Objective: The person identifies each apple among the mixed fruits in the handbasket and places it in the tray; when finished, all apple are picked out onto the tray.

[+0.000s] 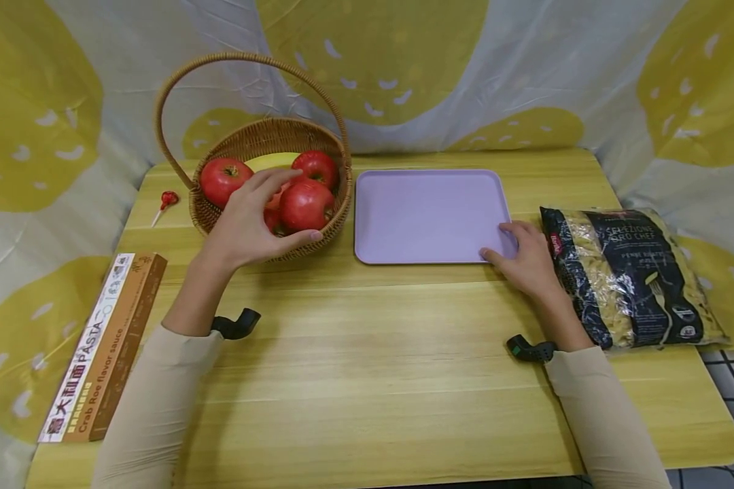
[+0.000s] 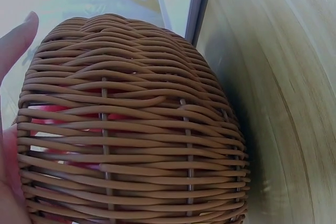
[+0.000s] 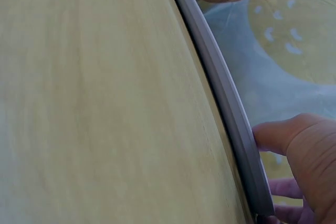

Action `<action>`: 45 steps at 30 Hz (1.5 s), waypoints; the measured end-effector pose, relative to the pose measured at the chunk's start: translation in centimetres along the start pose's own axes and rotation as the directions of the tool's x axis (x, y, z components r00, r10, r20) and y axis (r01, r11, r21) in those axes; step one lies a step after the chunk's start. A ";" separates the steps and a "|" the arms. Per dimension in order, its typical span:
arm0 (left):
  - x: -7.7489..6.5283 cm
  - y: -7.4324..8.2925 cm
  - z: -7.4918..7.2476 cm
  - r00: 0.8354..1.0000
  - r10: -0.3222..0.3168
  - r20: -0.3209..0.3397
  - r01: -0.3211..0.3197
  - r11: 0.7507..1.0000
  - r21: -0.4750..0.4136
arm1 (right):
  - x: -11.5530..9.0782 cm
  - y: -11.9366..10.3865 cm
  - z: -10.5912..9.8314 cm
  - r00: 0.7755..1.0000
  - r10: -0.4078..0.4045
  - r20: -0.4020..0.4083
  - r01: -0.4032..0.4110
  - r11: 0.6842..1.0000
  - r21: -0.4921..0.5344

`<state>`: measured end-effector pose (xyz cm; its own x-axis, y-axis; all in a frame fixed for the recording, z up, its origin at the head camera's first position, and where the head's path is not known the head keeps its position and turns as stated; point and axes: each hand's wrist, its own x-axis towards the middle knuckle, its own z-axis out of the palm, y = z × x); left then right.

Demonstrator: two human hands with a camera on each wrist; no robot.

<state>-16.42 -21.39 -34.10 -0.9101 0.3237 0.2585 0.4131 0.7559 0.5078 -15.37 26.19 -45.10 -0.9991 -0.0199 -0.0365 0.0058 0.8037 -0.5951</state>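
Note:
A wicker basket (image 1: 269, 132) with a tall handle holds several red apples (image 1: 306, 205) and a yellow banana (image 1: 272, 161). My left hand (image 1: 245, 221) reaches over its front, fingers stretched across the apples and thumb apart near the front rim. In the left wrist view the woven wall (image 2: 136, 129) hides most of that hand. To the right of the basket lies a light purple tray (image 1: 428, 214). My right hand (image 1: 529, 261) holds the tray's near right corner, thumb on the front rim and fingers at the right side.
A bag of penne pasta (image 1: 636, 278) lies at the right, beside my right forearm. On the left, a pasta box (image 1: 100, 346) lies near my left sleeve, with a red-wrapped lollipop (image 1: 168, 199) behind it. A patterned cloth (image 1: 373, 61) hangs around the table (image 1: 391, 380).

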 end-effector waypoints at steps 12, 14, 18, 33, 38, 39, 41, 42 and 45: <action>0.6 0.3 0.1 0.996 -0.045 0.080 0.042 0.998 0.042 | 0.1 0.2 0.2 1.000 0.000 -0.003 0.000 1.000 0.005; 0.6 0.4 0.1 0.994 -0.052 0.099 0.048 0.998 0.051 | 0.0 0.3 0.3 1.000 -0.014 -0.016 0.015 1.000 0.008; 0.9 0.4 0.0 0.988 -0.068 0.137 0.058 0.995 0.078 | -0.1 0.6 0.5 0.998 -0.048 -0.048 0.049 0.999 0.017; 1.3 0.5 0.2 0.989 -0.078 0.122 0.071 0.996 0.062 | -0.2 1.0 1.0 0.994 -0.043 -0.101 0.048 0.998 0.048; 1.1 0.3 0.2 0.997 -0.044 0.057 0.043 0.999 0.024 | -0.5 1.0 1.1 0.992 -0.045 -0.118 0.052 0.997 0.049; 1.1 0.4 0.1 0.998 -0.046 0.044 0.045 0.999 0.018 | -0.5 1.0 1.1 0.992 -0.046 -0.121 0.053 0.997 0.053; 1.0 0.5 0.0 0.998 -0.059 0.012 0.059 0.998 -0.005 | -0.6 1.0 1.1 0.991 -0.046 -0.125 0.054 0.997 0.060; 1.0 0.5 0.0 0.998 -0.065 -0.005 0.064 0.998 -0.019 | -0.5 1.0 1.2 0.991 -0.044 -0.124 0.052 0.997 0.063; 1.1 0.7 -0.1 0.996 -0.075 -0.050 0.072 0.995 -0.063 | -0.5 1.0 1.1 0.992 -0.040 -0.123 0.049 0.996 0.069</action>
<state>-17.09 -20.55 -33.33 -0.9359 0.2368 0.2607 0.3476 0.7399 0.5759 -14.79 26.37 -46.58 -0.9961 0.0212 0.0861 -0.0400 0.7590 -0.6498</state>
